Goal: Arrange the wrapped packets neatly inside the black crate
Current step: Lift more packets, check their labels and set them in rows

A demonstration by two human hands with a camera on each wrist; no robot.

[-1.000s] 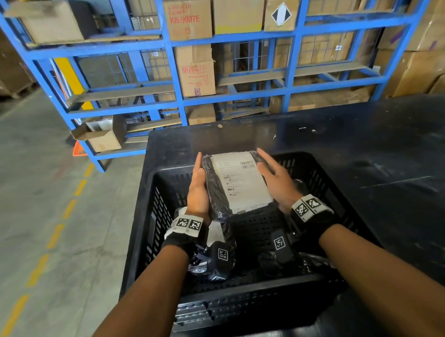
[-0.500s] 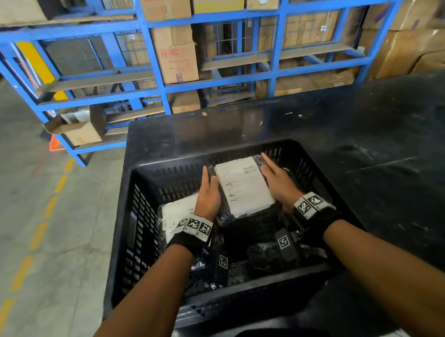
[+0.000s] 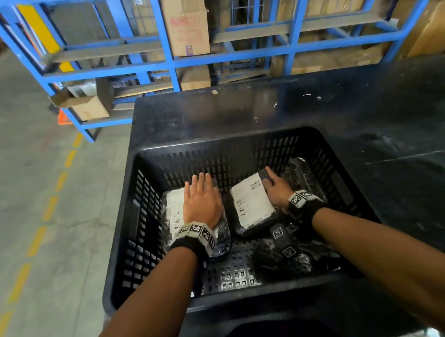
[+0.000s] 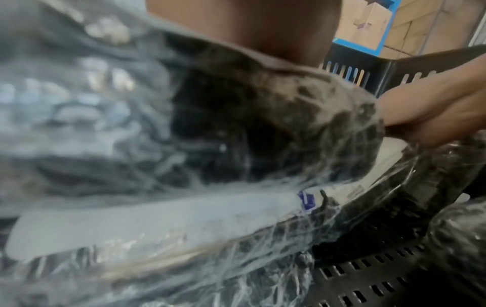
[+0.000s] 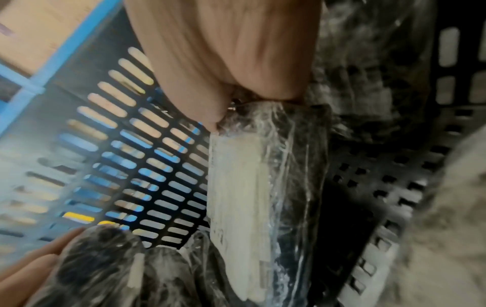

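Head view: left packet (image 3: 174, 208) mostly under left grip (image 3: 202, 202).

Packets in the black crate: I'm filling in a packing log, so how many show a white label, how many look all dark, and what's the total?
White-label packets: 2, left packet, middle packet
All-dark packets: 2, back-right packet, near-right packet
Total: 4

Black table (image 3: 393, 140), black crate (image 3: 142, 222) on top
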